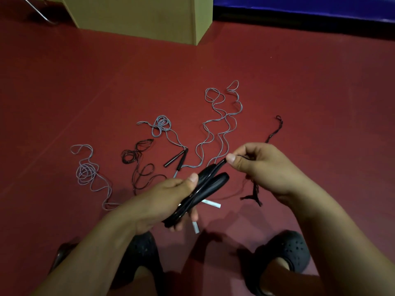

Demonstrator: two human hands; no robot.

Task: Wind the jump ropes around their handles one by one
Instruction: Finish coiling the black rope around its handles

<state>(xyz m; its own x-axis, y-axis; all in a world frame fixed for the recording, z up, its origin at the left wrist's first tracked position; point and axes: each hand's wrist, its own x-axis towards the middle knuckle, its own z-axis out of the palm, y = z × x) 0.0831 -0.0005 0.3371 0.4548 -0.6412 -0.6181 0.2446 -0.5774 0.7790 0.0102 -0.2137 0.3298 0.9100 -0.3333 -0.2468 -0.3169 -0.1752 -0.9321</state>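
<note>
**ropefan22:** While the pair of black handles [203, 189] is gripped in the left hand [171, 197], fingers curled round and the thumb pressed on top, what's being done on the other side?

**knot_guy:** A thin dark cord [255, 190] is pinched between thumb and fingertips of the right hand [260, 167], just beside the far tips of the handles. Some of that cord is seen hanging in a frayed-looking bunch below the hand, and another stretch trails off to the far right across the red floor [85, 82].

**ropefan22:** And the handles, are they held together?

**knot_guy:** Yep, side by side and tilted, with cord laid along them. How many turns are wound on can't be told, too dark.

**ropefan22:** What else is spotted on the floor?

**knot_guy:** Several loose ropes beyond the hands. A grey rope [87, 171] is coiled at the left, a dark rope [136, 159] is bunched next to it, then a second grey rope [162, 124] is joined to two slim black handles [177, 160] near the middle. A long wavy grey rope [222, 116] is stretched away toward the far side. Two white ends [211, 203] are seen poking out under the left hand. Black clogs [286, 253] are visible at the near edge, a tan box [139, 16] and a blue mat [299, 5] at the far end.
</note>
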